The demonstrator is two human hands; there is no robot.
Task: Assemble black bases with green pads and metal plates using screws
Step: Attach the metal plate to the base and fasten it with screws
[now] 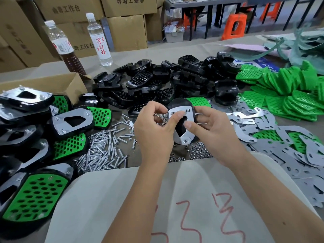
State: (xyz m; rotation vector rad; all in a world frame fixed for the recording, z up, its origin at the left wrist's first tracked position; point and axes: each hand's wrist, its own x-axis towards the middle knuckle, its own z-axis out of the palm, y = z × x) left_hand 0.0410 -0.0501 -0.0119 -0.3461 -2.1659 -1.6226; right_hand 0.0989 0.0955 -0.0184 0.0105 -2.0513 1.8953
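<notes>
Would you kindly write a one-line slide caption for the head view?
Both hands, left and right, hold a black base with its metal plate above loose screws.

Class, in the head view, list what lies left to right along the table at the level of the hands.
Finished black-and-green assemblies → loose silver screws → left hand → held black base with metal plate → right hand → flat grey metal plates.

free: cloth (112,199) nr body | blocked: screws (103,151) L, plates (298,163) R, bases (157,85) ahead
</notes>
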